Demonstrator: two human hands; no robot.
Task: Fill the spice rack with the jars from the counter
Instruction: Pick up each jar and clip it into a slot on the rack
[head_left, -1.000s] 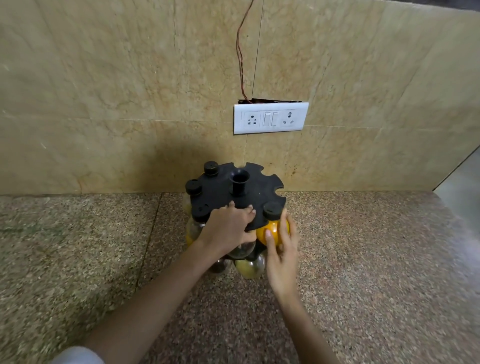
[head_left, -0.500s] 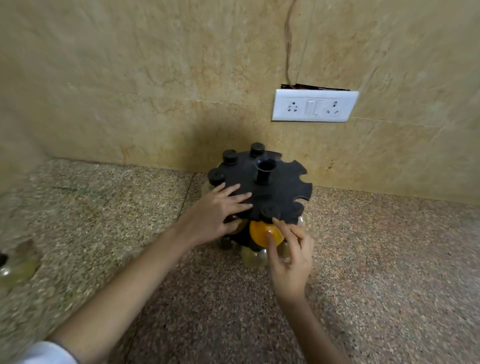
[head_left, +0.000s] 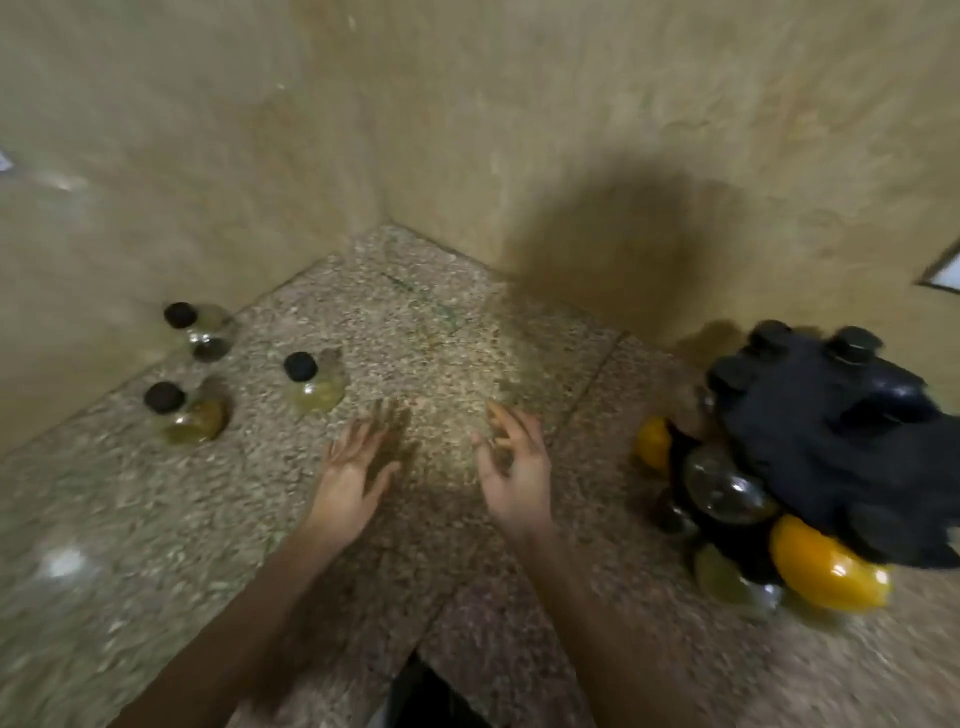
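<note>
The black round spice rack (head_left: 831, 447) stands at the right, holding several jars, among them a bright orange-filled jar (head_left: 826, 569) at its near side. Three black-capped glass jars stand on the counter at the left: one near the wall (head_left: 205, 330), one with brownish filling (head_left: 184, 415), and one with yellow-green filling (head_left: 314, 382). My left hand (head_left: 353, 473) hovers over the counter with fingers spread, just right of the yellow-green jar. My right hand (head_left: 511, 467) hovers beside it, fingers loosely curled, holding nothing. The picture is motion-blurred.
The speckled granite counter (head_left: 426, 332) runs into a corner of beige tiled walls (head_left: 519, 130). A white switch plate's edge (head_left: 943, 273) shows on the right wall. Open counter lies between the loose jars and the rack.
Both hands have let go of the rack and the orange jar and swung left. The view turned left, bringing the three loose jars into sight.
</note>
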